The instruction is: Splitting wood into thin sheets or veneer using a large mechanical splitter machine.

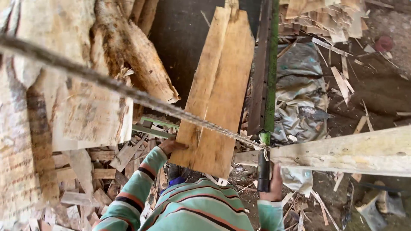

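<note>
Colours and patterns, sawmill yard seen from above

Planks (218, 90): pale tan with darker brown grain streaks. Log (64, 85): light buff cut face, rough grey-brown bark. Sleeve (137, 188) and shirt body: mint green crossed by stripes of orange, navy and white. Upright bar (270, 68): bright green beside dark rusty brown. Handle (263, 171): black. Beam (342, 152): weathered cream with dark specks. Sheeting (299, 98): dull grey, mottled. Offcuts (85, 179): tan, scattered over brown earth.
</note>
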